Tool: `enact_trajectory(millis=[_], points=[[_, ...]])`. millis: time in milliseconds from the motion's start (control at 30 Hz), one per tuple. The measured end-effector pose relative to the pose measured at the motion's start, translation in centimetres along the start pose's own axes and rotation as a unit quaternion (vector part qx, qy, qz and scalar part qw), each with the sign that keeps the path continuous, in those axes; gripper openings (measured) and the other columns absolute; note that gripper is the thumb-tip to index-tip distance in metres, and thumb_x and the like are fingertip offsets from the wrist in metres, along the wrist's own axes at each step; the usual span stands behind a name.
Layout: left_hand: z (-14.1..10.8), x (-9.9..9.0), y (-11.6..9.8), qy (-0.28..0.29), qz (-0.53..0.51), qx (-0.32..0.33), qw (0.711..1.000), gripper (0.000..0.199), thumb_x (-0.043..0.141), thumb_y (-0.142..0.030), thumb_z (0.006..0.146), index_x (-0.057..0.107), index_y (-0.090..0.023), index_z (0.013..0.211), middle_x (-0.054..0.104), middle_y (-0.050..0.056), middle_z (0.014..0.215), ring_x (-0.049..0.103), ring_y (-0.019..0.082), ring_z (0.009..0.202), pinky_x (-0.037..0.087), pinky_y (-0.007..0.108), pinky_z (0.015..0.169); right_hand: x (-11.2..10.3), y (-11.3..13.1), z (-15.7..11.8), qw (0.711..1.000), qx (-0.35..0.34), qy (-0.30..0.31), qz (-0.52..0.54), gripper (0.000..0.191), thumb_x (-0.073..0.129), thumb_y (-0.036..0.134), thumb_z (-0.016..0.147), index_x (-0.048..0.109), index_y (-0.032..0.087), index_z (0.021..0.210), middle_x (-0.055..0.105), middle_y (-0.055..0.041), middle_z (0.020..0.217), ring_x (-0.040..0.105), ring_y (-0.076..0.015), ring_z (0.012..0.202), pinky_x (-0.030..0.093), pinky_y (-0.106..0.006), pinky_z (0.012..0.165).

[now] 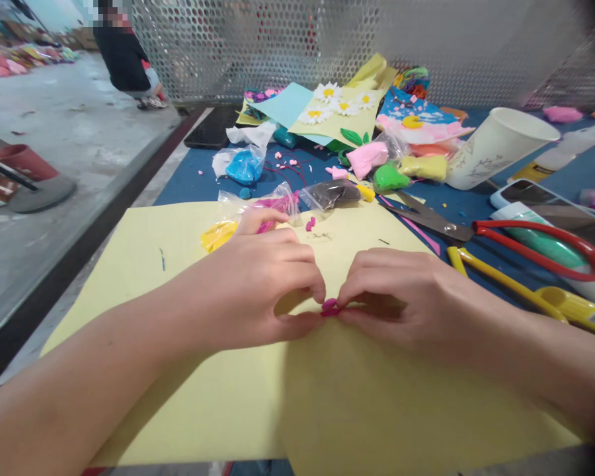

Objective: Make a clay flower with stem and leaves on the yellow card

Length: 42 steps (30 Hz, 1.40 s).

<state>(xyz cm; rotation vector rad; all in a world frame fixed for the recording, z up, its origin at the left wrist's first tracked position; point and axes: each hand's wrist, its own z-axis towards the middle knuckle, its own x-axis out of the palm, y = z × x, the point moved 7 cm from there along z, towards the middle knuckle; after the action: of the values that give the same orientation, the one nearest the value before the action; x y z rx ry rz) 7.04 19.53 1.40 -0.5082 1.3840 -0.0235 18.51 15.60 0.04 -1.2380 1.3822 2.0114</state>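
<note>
Between my two hands, just above the yellow paper (218,403), is a small magenta piece of clay (330,307). My left hand (272,284) pinches its left side with thumb and forefinger. On its right side, my right hand (396,291) pinches it the same way. Beyond my fingers a smaller magenta bit (311,224) lies on the paper. A bag of yellow clay (219,235) and a bag of magenta clay (277,201) sit behind my left hand, which partly hides them.
Red-handled scissors (451,228), a yellow tool (515,284), a white cup (500,149) and a phone (565,211) lie or stand at the right. Daisy-decorated paper (344,119) and clay lumps fill the back. A person (123,59) crouches at the far left.
</note>
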Motion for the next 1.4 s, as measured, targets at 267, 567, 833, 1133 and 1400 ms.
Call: enact_trajectory(millis=[267, 567, 833, 1133, 1400], points=[[0.08, -0.65, -0.37, -0.020, -0.012, 0.009, 1.000, 0.009, 0.055, -0.026, 0.089, 0.064, -0.025, 0.087, 0.068, -0.004, 0.081, 0.060, 0.015, 0.079, 0.029, 0.036, 0.095, 0.01, -0.01, 0.05, 1.000, -0.013, 0.009, -0.006, 0.011, 0.060, 0.022, 0.087, 0.071, 0.024, 0.085, 0.068, -0.0033, 0.081, 0.062, -0.0161, 0.076, 0.048, -0.028, 0.067], [-0.09, -0.30, 0.31, -0.022, 0.028, -0.018, 0.999, 0.019, 0.053, -0.036, 0.091, 0.065, -0.024, 0.083, 0.068, 0.000, 0.078, 0.059, 0.017, 0.079, 0.029, 0.038, 0.097, -0.12, 0.28, -0.03, 1.000, -0.016, 0.001, -0.017, 0.011, 0.061, 0.021, 0.087, 0.071, 0.025, 0.086, 0.068, -0.0021, 0.080, 0.063, -0.0152, 0.075, 0.048, -0.027, 0.065], [0.02, -0.30, 0.30, -0.022, 0.019, -0.015, 0.999, 0.023, 0.052, -0.036, 0.092, 0.066, -0.024, 0.078, 0.069, 0.000, 0.077, 0.060, 0.018, 0.081, 0.031, 0.038, 0.097, -0.04, 0.33, -0.06, 1.000, -0.024, -0.006, -0.014, 0.013, 0.059, 0.023, 0.089, 0.072, 0.026, 0.088, 0.070, -0.0032, 0.082, 0.064, -0.0158, 0.076, 0.049, -0.027, 0.067], [0.07, -0.24, 0.12, 0.001, 0.006, -0.009, 1.000, 0.018, 0.055, -0.033, 0.089, 0.068, -0.024, 0.080, 0.070, 0.001, 0.079, 0.061, 0.018, 0.084, 0.033, 0.037, 0.094, 0.01, 0.21, 0.02, 1.000, -0.015, -0.009, -0.012, 0.013, 0.059, 0.024, 0.088, 0.071, 0.025, 0.087, 0.069, -0.0025, 0.081, 0.063, -0.0153, 0.076, 0.046, -0.026, 0.065], [0.10, -0.32, 0.22, -0.004, 0.010, -0.015, 1.000, 0.015, 0.064, -0.038, 0.083, 0.068, -0.024, 0.081, 0.068, -0.001, 0.078, 0.061, 0.019, 0.083, 0.031, 0.037, 0.097, -0.03, -0.27, 0.22, 1.000, 0.001, -0.016, -0.011, 0.012, 0.062, 0.026, 0.085, 0.070, 0.025, 0.095, 0.064, 0.0004, 0.075, 0.058, -0.0121, 0.070, 0.038, -0.023, 0.060]])
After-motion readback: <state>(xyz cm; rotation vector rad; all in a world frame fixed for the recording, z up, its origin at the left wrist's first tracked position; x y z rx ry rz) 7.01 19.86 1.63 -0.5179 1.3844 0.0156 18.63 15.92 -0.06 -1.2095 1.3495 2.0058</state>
